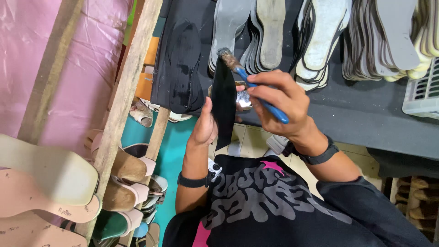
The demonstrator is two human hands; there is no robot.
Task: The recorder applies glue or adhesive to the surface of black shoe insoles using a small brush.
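Note:
My left hand (204, 126) holds a black shoe insole (223, 103) upright by its edge, in front of my chest. My right hand (280, 101) grips a blue-handled brush (256, 87), whose worn bristle tip (225, 54) touches the top end of the insole. Both wrists carry black bands. A small shiny tin (243, 99) shows just behind the insole, between the two hands.
A dark workbench (366, 114) carries rows of overlapping grey, white and cream insoles (320, 36) and a stack of black ones (183, 64). A pale plastic crate (423, 93) sits at its right end. A wooden rack (123, 100) on the left holds pink sandals (45, 178).

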